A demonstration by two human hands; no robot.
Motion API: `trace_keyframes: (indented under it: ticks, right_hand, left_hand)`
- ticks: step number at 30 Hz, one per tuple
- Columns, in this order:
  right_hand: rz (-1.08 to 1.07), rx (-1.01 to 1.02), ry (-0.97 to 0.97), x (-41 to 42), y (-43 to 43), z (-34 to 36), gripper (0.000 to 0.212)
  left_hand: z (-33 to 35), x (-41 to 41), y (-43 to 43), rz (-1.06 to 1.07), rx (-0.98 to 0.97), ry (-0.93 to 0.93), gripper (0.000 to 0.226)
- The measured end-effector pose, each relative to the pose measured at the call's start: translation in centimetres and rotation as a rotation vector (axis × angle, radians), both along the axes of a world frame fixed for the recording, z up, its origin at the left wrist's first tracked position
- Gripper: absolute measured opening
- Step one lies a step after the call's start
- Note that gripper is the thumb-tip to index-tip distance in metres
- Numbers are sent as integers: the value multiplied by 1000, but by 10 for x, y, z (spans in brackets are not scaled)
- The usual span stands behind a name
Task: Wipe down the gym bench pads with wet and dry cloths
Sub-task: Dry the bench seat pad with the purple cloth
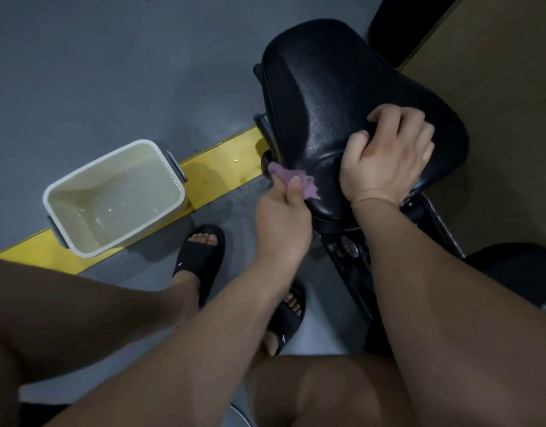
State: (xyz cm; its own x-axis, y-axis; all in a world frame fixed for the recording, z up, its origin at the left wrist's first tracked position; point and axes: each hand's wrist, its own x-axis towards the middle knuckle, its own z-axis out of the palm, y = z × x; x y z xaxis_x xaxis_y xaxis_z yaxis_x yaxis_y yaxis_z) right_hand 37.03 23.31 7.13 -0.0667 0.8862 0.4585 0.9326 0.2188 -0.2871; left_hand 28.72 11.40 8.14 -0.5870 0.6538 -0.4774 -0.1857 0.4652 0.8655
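Purple cloth (291, 179), crumpled and small, is pinched between the thumb and curled fingers of the left hand (281, 220), and its loose end lies against the near left edge of the black seat pad (336, 97). Right of it, the right hand (388, 155) rests on top of the pad with its fingers bent and gripping the padding, which dents under them. Nothing else is held in that hand.

Black grained vinyl covers the pad, with a dull sheen and a creased, leathery texture; it is broad, rounded at the corners and narrower toward the far end. It sits on a dark metal frame (348, 251) with bolts showing just below its near edge. A second dark pad (512, 272) shows at the right, near the person's arm. No brand or writing can be read on the pads.

Left of the seat, on the grey floor (96, 72), stands a white rectangular bucket (179, 198) with grey handles, holding cloudy water; it straddles a yellow floor stripe (222, 158) that carries a few wet drops. Near the bucket are the person's feet in black slide sandals (200, 254), each with a small pale mark too small to read. Tan flooring (496, 72) lies to the far right.
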Motion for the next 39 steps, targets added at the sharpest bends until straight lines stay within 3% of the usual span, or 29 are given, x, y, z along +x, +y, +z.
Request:
trace_keyframes:
  ticks: [4,10,14,17,20,22,30,39]
  right_hand:
    - [-7,13,-11,-1,0,-1,25]
    - [-8,16,-10,0,1,-1,25]
    - [-5,21,-4,-1,1,-2,24]
    - [-4,14,-3,0,2,-2,25]
    - [5,-7,-3,0,2,0,26]
    - [9,-28,1,0,1,4,26]
    - [37,-189,12,5,-7,24,27]
    - [262,-616,133,50,-23,67,37]
  left_hand:
    - [-4,32,-21,7,-43,121,41]
    - [-2,71,-34,82,-1,-45,47]
    - [0,42,-13,182,77,-14,43]
    - [0,-4,24,-25,180,131,42]
    - [0,-36,61,-493,101,554,54]
    - [-1,-38,69,-665,100,725,59]
    - [14,-44,34,-853,131,730,68]
    - [21,-38,22,-1010,132,873,73]
